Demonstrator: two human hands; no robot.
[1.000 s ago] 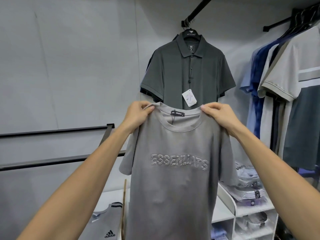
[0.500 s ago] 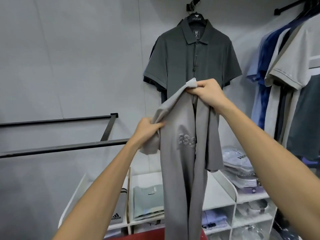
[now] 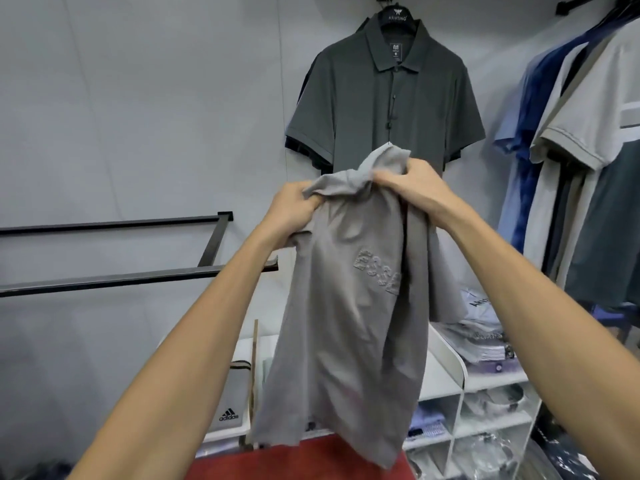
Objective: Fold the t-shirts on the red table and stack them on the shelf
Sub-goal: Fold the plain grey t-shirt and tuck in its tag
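Note:
A grey t-shirt (image 3: 346,313) with raised lettering hangs in the air in front of me, bunched at the top. My left hand (image 3: 294,213) grips a gathered fold at its upper left. My right hand (image 3: 412,183) grips the bunched top just to the right, close to the left hand. The shirt's hem dangles just above the red table (image 3: 298,460), of which only a strip shows at the bottom. The white shelf (image 3: 446,362) stands behind the shirt, partly hidden by it.
A dark polo shirt (image 3: 391,98) hangs on the wall ahead. More shirts (image 3: 581,161) hang on a rail at right. Two black rails (image 3: 114,251) jut from the left wall. Folded shirts fill the shelf compartments; a grey Adidas shirt (image 3: 232,400) lies at left.
The shirt was held spread by its shoulders, then turned sideways. My hands have since come together and the top is bunched between them. My view has tilted down, showing the red table.

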